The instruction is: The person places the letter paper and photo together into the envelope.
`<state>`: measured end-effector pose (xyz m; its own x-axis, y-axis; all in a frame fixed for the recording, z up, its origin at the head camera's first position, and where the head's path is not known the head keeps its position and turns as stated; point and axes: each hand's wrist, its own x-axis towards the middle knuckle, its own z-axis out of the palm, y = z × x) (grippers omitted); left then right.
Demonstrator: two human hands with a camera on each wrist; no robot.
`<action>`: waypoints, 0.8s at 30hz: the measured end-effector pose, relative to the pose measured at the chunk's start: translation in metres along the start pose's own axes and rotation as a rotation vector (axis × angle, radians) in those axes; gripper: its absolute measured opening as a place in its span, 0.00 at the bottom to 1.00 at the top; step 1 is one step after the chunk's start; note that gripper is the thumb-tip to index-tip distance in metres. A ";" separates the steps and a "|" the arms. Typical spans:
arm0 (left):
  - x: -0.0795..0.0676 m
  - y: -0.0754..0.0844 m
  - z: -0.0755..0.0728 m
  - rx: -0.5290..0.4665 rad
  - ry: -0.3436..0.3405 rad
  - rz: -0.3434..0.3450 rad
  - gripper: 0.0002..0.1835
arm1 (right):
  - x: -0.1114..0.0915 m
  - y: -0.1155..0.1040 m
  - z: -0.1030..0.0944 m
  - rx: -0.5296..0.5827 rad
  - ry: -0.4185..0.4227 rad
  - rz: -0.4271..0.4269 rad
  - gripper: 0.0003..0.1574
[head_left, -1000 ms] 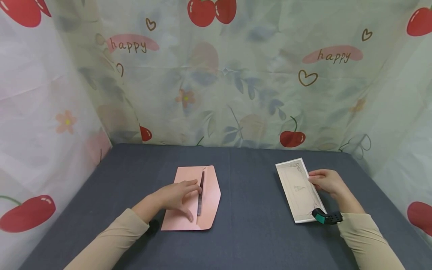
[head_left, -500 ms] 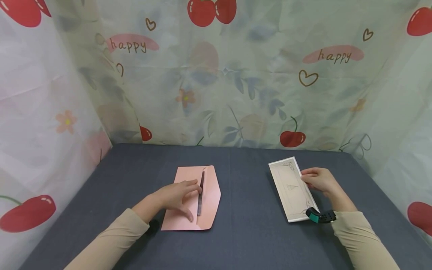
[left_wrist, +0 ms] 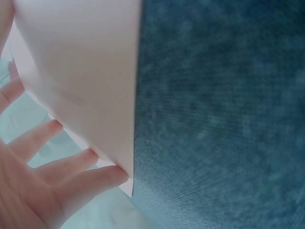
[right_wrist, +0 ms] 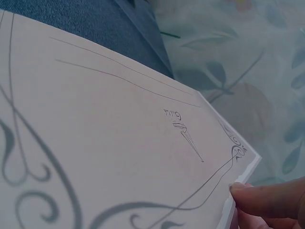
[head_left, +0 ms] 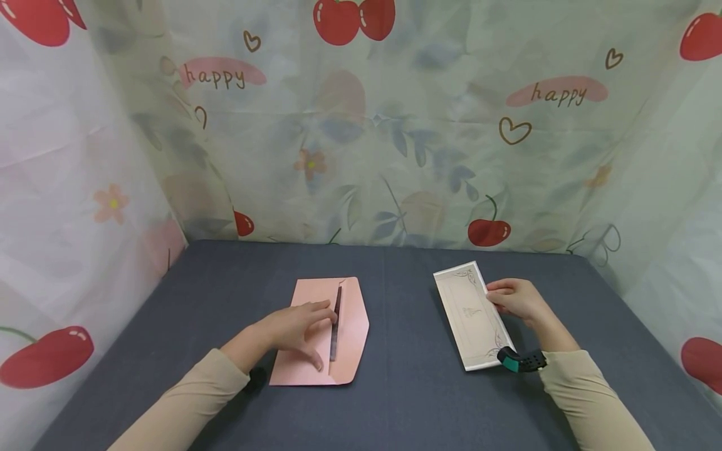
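Observation:
A pink envelope (head_left: 354, 332) lies on the dark table, its pointed flap unfolded to the right and a dark slit showing at its mouth. On it rests my left hand (head_left: 299, 329), thumb and fingers spread apart, fingertips at the slit. The left wrist view has the left hand's fingers (left_wrist: 71, 167) extended, their tips touching the pale paper (left_wrist: 90, 81). To the right, my right hand (head_left: 521, 302) pinches the long right edge of a cream card (head_left: 474, 319) with ornate line corners. The card is tilted; in the right wrist view, thumb and fingers (right_wrist: 271, 198) grip its border.
Dark cloth covers the table (head_left: 400, 401), and bare cloth separates envelope and card. A patterned curtain (head_left: 383, 138) with cherries and leaves encloses the back and sides. A black and teal band (head_left: 521, 361) sits at the right wrist.
My right hand has carried the card leftward, closer to the envelope, at much the same tilt. The left hand and envelope have stayed in place.

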<state>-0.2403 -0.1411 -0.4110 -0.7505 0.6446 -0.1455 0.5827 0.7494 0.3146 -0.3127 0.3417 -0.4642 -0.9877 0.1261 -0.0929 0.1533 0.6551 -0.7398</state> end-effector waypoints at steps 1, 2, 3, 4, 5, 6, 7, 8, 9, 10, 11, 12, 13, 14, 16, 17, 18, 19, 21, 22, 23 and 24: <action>0.000 0.000 0.000 -0.001 -0.001 -0.002 0.42 | 0.000 -0.001 0.002 0.001 -0.003 -0.001 0.24; 0.000 0.000 0.000 -0.001 0.000 -0.003 0.42 | -0.001 -0.003 0.004 0.004 -0.003 -0.002 0.24; 0.000 0.000 0.000 -0.001 0.001 -0.004 0.42 | -0.001 -0.006 0.005 0.007 -0.007 -0.004 0.24; 0.000 0.000 0.000 -0.002 0.001 -0.005 0.42 | -0.002 -0.008 0.007 0.008 -0.008 -0.003 0.24; 0.000 0.000 0.000 -0.002 0.001 -0.006 0.41 | -0.002 -0.010 0.009 0.011 -0.011 0.002 0.23; 0.000 -0.001 0.001 -0.001 0.002 -0.006 0.41 | -0.003 -0.012 0.010 0.019 -0.010 0.009 0.23; 0.000 -0.001 0.001 0.000 0.002 -0.006 0.41 | -0.003 -0.015 0.012 0.024 -0.014 0.011 0.23; 0.000 -0.001 0.001 0.000 0.003 -0.005 0.41 | -0.004 -0.017 0.013 0.031 -0.018 0.015 0.22; 0.000 -0.001 0.001 0.000 0.003 -0.006 0.41 | -0.005 -0.020 0.014 0.043 -0.032 0.013 0.23; 0.000 -0.001 0.001 0.001 0.003 -0.005 0.41 | -0.005 -0.022 0.015 0.049 -0.034 0.017 0.23; 0.000 -0.001 0.001 0.001 0.003 -0.006 0.41 | -0.006 -0.024 0.017 0.056 -0.036 0.019 0.22; 0.001 -0.001 0.001 0.001 0.003 -0.007 0.41 | -0.008 -0.028 0.018 0.065 -0.040 0.019 0.22; 0.001 -0.001 0.001 0.000 0.002 -0.008 0.41 | -0.011 -0.031 0.019 0.068 -0.050 0.012 0.23; 0.001 -0.001 0.001 0.000 0.002 -0.008 0.41 | -0.014 -0.035 0.020 0.074 -0.056 0.010 0.23; 0.001 -0.002 0.002 0.001 0.001 -0.009 0.41 | -0.021 -0.046 0.021 0.085 -0.070 0.008 0.23; 0.001 -0.002 0.002 0.001 0.001 -0.008 0.41 | -0.026 -0.053 0.021 0.089 -0.080 0.008 0.23; 0.001 -0.002 0.002 0.002 0.000 -0.007 0.41 | -0.032 -0.060 0.021 0.094 -0.088 0.013 0.23; 0.001 -0.002 0.002 0.003 0.000 -0.006 0.41 | -0.037 -0.067 0.021 0.099 -0.094 0.017 0.23; 0.001 -0.002 0.002 0.007 0.001 -0.004 0.41 | -0.046 -0.081 0.021 0.106 -0.104 0.023 0.23; 0.001 -0.002 0.002 0.008 0.002 -0.004 0.41 | -0.050 -0.086 0.022 0.102 -0.103 0.025 0.22; 0.001 -0.002 0.002 0.008 0.003 -0.003 0.41 | -0.053 -0.091 0.023 0.104 -0.107 0.019 0.22; 0.001 -0.002 0.002 0.008 0.004 -0.005 0.41 | -0.056 -0.095 0.025 0.110 -0.107 0.017 0.22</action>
<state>-0.2421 -0.1416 -0.4141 -0.7544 0.6406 -0.1429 0.5816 0.7534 0.3067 -0.2729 0.2538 -0.4048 -0.9836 0.0524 -0.1725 0.1715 0.5672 -0.8055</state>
